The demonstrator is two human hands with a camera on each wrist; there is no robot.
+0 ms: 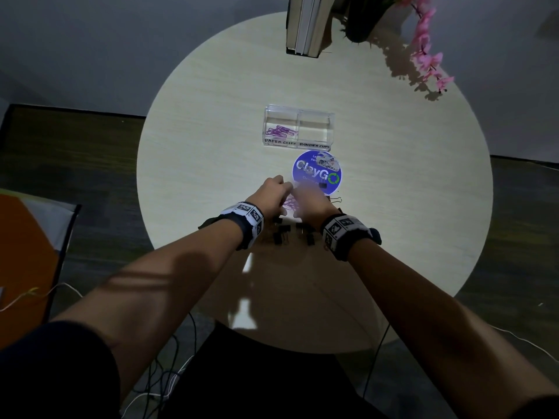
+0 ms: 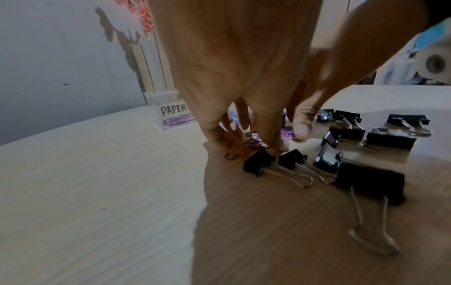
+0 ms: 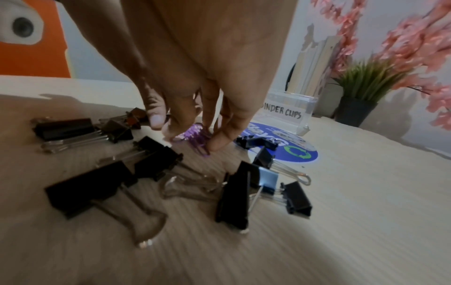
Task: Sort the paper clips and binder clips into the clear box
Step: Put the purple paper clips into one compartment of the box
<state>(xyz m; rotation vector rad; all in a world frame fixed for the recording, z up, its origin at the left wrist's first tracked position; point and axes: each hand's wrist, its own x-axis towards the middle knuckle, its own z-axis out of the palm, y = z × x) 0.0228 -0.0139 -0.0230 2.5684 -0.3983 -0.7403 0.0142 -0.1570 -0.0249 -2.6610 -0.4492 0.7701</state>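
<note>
Both hands work the purple paper clips (image 3: 198, 138) on the table (image 1: 211, 164). Right hand (image 3: 195, 77) pinches a bunch, long axes pointing toward the wrist camera. Left hand (image 2: 244, 77) fingertips press down; grip cannot be told.

Office-like corner: round wooden table (image 1: 211, 146), upright books (image 1: 305, 25), potted plant (image 3: 366, 92), labelled clip box (image 1: 298, 127).

Your head camera looks steeply down on the table (image 1: 211, 146), wrist cameras low and close behind your fingers (image 2: 275, 135), both sharing the binder clips (image 3: 156, 154) beneath your fingertips.
</note>
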